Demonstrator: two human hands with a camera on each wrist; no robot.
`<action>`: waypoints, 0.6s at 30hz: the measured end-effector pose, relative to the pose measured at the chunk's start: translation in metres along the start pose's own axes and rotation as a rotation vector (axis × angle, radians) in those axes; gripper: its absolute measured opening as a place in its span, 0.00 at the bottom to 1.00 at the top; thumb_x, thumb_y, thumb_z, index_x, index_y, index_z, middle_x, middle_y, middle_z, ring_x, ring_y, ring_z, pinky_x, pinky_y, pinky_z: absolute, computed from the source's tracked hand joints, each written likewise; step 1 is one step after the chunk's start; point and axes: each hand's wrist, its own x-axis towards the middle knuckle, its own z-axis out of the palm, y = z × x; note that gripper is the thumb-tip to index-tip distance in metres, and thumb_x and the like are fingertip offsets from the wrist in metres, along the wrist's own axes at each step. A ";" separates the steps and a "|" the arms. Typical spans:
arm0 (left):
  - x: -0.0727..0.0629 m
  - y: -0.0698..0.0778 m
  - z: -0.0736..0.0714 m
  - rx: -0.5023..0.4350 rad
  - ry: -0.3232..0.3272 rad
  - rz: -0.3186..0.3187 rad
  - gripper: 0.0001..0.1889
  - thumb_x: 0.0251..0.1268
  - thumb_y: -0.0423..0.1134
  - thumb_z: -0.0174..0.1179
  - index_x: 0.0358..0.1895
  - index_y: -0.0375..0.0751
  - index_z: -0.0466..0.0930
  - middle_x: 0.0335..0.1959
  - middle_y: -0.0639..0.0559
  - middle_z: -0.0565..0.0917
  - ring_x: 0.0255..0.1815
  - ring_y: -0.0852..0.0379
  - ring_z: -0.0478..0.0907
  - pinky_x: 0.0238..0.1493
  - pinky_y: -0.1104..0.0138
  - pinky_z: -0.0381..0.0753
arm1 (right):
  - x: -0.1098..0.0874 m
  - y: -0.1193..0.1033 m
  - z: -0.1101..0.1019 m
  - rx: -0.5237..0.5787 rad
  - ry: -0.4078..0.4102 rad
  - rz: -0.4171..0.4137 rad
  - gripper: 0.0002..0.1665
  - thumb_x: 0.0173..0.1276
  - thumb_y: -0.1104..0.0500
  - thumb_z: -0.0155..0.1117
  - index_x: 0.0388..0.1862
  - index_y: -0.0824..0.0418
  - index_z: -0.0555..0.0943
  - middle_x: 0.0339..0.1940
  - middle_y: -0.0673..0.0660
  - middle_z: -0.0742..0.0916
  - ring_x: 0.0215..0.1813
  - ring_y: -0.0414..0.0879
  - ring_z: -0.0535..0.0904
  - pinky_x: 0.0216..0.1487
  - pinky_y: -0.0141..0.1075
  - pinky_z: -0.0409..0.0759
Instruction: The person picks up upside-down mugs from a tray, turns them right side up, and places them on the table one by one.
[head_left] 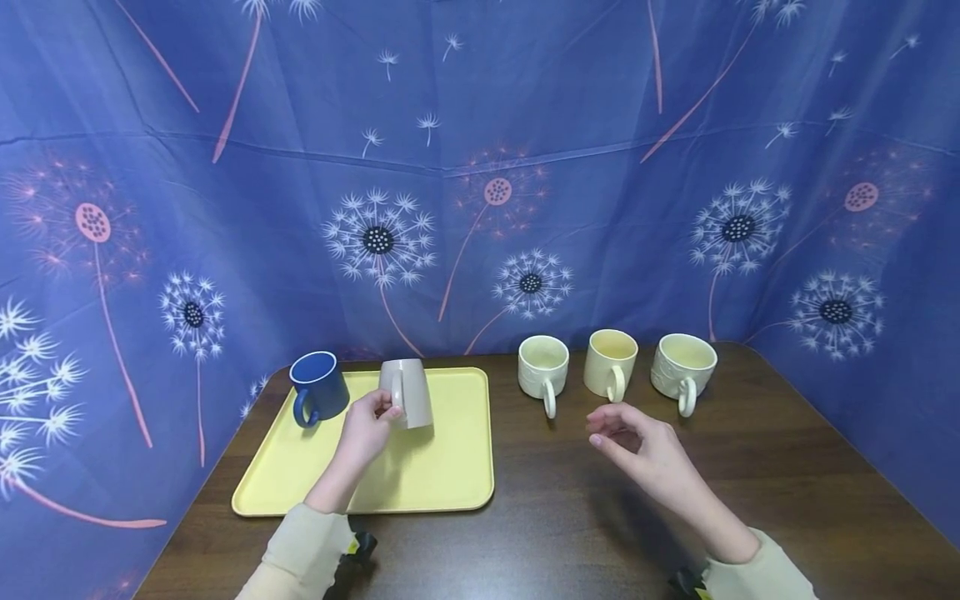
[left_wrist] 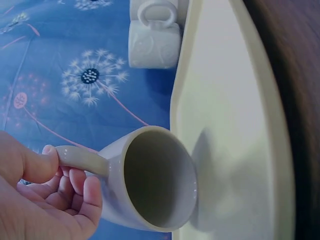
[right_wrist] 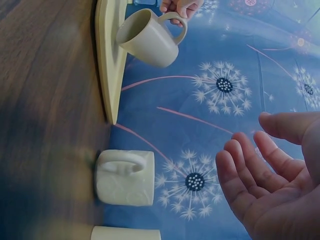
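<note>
My left hand (head_left: pixel 367 425) pinches the handle of a light grey-beige mug (head_left: pixel 415 396) over the yellow tray (head_left: pixel 457 475). The mug is tipped, its mouth turned down towards the tray; the left wrist view shows the hollow inside of the mug (left_wrist: pixel 160 180). Whether its rim touches the tray I cannot tell. A dark blue mug (head_left: pixel 321 387) stands upright at the tray's back left. My right hand (head_left: pixel 651 454), fingers loosely bent and holding nothing, hovers over the table in front of the pale yellow mug (head_left: pixel 600 367).
Left of the pale yellow mug stands a cream mug (head_left: pixel 532 379); to its right is another cream mug (head_left: pixel 667 379) with a raised pattern. All three are upright, handles facing me. Blue dandelion-print cloth (head_left: pixel 600 233) hangs behind the brown wooden table (head_left: pixel 540 533).
</note>
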 end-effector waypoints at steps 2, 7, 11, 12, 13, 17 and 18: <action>-0.001 0.003 0.000 -0.015 -0.023 -0.018 0.04 0.60 0.26 0.57 0.37 0.27 0.78 0.30 0.44 0.80 0.33 0.55 0.74 0.37 0.66 0.75 | 0.001 -0.001 0.000 0.003 -0.007 -0.007 0.14 0.58 0.66 0.69 0.43 0.57 0.80 0.35 0.51 0.86 0.36 0.35 0.81 0.36 0.29 0.80; -0.004 0.011 -0.002 -0.039 -0.075 -0.054 0.05 0.61 0.26 0.56 0.38 0.27 0.78 0.30 0.45 0.80 0.33 0.55 0.74 0.36 0.67 0.74 | 0.003 -0.006 0.000 0.001 -0.006 -0.026 0.14 0.57 0.66 0.69 0.43 0.57 0.80 0.35 0.51 0.87 0.35 0.35 0.81 0.36 0.30 0.80; -0.008 0.016 -0.003 -0.066 -0.103 -0.072 0.06 0.61 0.26 0.55 0.40 0.26 0.78 0.30 0.45 0.80 0.33 0.56 0.74 0.36 0.67 0.74 | 0.006 -0.009 0.001 -0.011 -0.005 -0.036 0.14 0.57 0.65 0.70 0.43 0.57 0.80 0.35 0.48 0.87 0.35 0.35 0.81 0.36 0.31 0.80; -0.008 0.018 -0.003 -0.074 -0.109 -0.073 0.07 0.62 0.26 0.55 0.40 0.26 0.78 0.30 0.45 0.80 0.33 0.56 0.74 0.36 0.67 0.74 | 0.006 -0.010 0.000 -0.014 -0.006 -0.040 0.14 0.57 0.65 0.70 0.42 0.56 0.80 0.36 0.48 0.86 0.35 0.35 0.81 0.36 0.32 0.81; -0.009 0.019 -0.003 -0.084 -0.116 -0.074 0.07 0.62 0.26 0.55 0.40 0.26 0.78 0.30 0.45 0.80 0.33 0.57 0.75 0.36 0.67 0.75 | 0.007 -0.010 0.000 -0.015 -0.009 -0.044 0.15 0.56 0.65 0.70 0.42 0.57 0.81 0.36 0.48 0.87 0.36 0.35 0.81 0.37 0.32 0.81; -0.013 0.025 -0.004 -0.111 -0.129 -0.068 0.07 0.62 0.25 0.54 0.40 0.25 0.77 0.31 0.44 0.80 0.33 0.56 0.75 0.37 0.67 0.76 | 0.010 -0.014 0.000 -0.017 -0.025 -0.071 0.15 0.56 0.65 0.70 0.43 0.57 0.81 0.38 0.48 0.87 0.37 0.36 0.82 0.39 0.36 0.82; -0.014 0.027 -0.005 -0.113 -0.130 -0.065 0.07 0.62 0.25 0.54 0.40 0.25 0.77 0.31 0.44 0.80 0.33 0.56 0.75 0.37 0.67 0.76 | 0.011 -0.015 0.000 -0.019 -0.028 -0.079 0.15 0.56 0.65 0.70 0.43 0.57 0.81 0.38 0.49 0.87 0.37 0.36 0.82 0.39 0.37 0.82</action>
